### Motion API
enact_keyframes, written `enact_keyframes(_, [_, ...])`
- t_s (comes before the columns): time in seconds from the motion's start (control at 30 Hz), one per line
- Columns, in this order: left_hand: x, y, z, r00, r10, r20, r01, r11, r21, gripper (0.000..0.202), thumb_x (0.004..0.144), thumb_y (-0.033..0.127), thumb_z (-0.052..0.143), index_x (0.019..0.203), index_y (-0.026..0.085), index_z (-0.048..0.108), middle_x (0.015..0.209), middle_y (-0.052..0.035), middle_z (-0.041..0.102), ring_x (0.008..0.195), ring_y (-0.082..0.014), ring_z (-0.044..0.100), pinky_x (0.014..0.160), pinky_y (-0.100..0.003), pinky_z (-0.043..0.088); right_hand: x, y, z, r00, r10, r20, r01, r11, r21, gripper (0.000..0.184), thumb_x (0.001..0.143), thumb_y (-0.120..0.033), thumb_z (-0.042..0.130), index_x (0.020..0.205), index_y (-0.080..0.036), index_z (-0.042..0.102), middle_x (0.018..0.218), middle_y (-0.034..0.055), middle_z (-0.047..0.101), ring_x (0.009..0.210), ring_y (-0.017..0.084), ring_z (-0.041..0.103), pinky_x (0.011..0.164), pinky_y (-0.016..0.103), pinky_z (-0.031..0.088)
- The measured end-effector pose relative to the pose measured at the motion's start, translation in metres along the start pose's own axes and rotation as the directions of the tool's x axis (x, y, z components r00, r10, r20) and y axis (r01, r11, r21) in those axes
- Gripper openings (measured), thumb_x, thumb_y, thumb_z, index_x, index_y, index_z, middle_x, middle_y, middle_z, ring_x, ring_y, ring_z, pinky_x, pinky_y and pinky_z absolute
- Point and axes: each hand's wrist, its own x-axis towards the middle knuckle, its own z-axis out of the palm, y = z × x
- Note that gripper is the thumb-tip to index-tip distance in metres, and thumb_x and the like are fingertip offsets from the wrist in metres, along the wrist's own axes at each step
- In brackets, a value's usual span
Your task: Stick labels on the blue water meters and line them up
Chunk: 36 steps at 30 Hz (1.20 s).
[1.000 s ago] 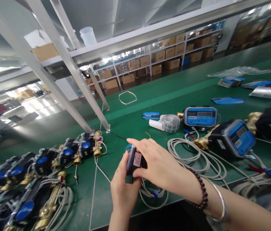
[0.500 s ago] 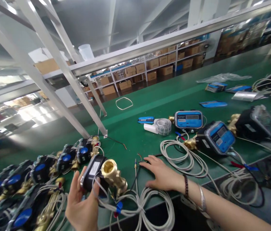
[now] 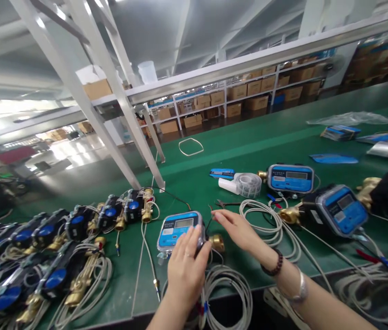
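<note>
A blue-faced water meter [image 3: 176, 228] with a small display lies face up on the green table, its brass pipe end [image 3: 217, 243] pointing right. My left hand [image 3: 187, 263] rests across its lower right part, fingers over the face and thumb by the side, holding it. Just right of the meter, my right hand [image 3: 237, 231] has thumb and forefinger pinched together at a thin black cable [image 3: 209, 224]. The exact grip there is partly hidden. Below both hands lies a coiled grey cable [image 3: 230, 293] at the table's front edge.
Rows of meters with blue caps [image 3: 56, 278] fill the left side. To the right stand more blue-faced meters [image 3: 341, 208] with coiled cables. Pliers [image 3: 222, 203], a label roll [image 3: 249, 184] and blue plates [image 3: 333, 158] lie behind. A white metal frame [image 3: 128, 137] rises at back left.
The held meter has turned from its side to face up, its display now showing. My left hand has shifted over onto it. My right hand's spread fingers have closed into a pinch.
</note>
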Motion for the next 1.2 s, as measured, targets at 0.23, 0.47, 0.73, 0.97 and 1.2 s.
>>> enact_keyframes(0.23, [-0.012,0.037,-0.002,1.0,-0.017,0.024,0.022,0.978,-0.21,0.032,0.086,0.004,0.039,0.098,0.017,0.065,0.107,-0.0082,0.07,0.109,-0.0194,0.062,0.093,-0.033,0.051,-0.022,-0.02,0.001,0.991,0.02,0.133,-0.081,0.876,0.475,0.04,0.093,-0.045,0.042,0.11,-0.015,0.061,0.11,0.0114,0.065,0.104,0.024,0.059,0.094,0.04,0.045])
enact_keyframes(0.47, [-0.066,0.004,-0.029,0.798,-0.601,-0.028,0.559,0.758,-0.336,0.032,0.081,0.01,0.058,0.111,0.021,0.06,0.113,-0.0092,0.066,0.11,-0.0216,0.06,0.093,-0.036,0.05,-0.021,-0.019,0.002,0.988,-0.03,0.15,-0.047,0.874,0.484,0.047,0.093,-0.049,0.039,0.115,-0.014,0.062,0.113,0.0109,0.065,0.099,0.024,0.06,0.093,0.038,0.045])
enact_keyframes(0.73, [-0.067,-0.007,-0.003,0.442,-0.694,0.569,0.865,0.161,-0.476,0.087,0.076,0.046,0.064,0.146,0.018,0.02,0.146,-0.0155,0.037,0.133,-0.0284,0.038,0.108,-0.044,0.034,-0.024,-0.017,0.009,0.995,-0.019,0.1,-0.04,0.829,0.557,0.053,0.09,-0.057,0.043,0.119,-0.016,0.06,0.118,0.0101,0.064,0.108,0.025,0.058,0.094,0.037,0.045])
enact_keyframes(0.97, [-0.078,0.01,-0.005,0.333,-0.788,0.518,0.93,0.184,-0.317,0.057,0.086,0.036,0.051,0.138,0.016,0.038,0.138,-0.0151,0.048,0.126,-0.0272,0.047,0.105,-0.046,0.038,-0.01,-0.011,0.013,0.966,0.135,0.221,-0.246,0.74,0.626,0.075,0.079,-0.076,0.038,0.101,-0.011,0.068,0.101,0.0133,0.07,0.092,0.027,0.065,0.09,0.043,0.049])
enact_keyframes(1.2, [-0.092,0.037,-0.034,0.423,-0.628,0.653,0.905,0.334,-0.265,0.039,0.087,0.035,0.05,0.121,0.02,0.059,0.104,-0.0107,0.068,0.101,-0.0243,0.062,0.094,-0.043,0.048,0.006,0.006,0.021,0.983,0.155,0.096,-0.182,0.85,0.494,0.06,0.092,-0.055,0.028,0.106,-0.009,0.064,0.105,0.0145,0.069,0.1,0.025,0.063,0.089,0.039,0.05])
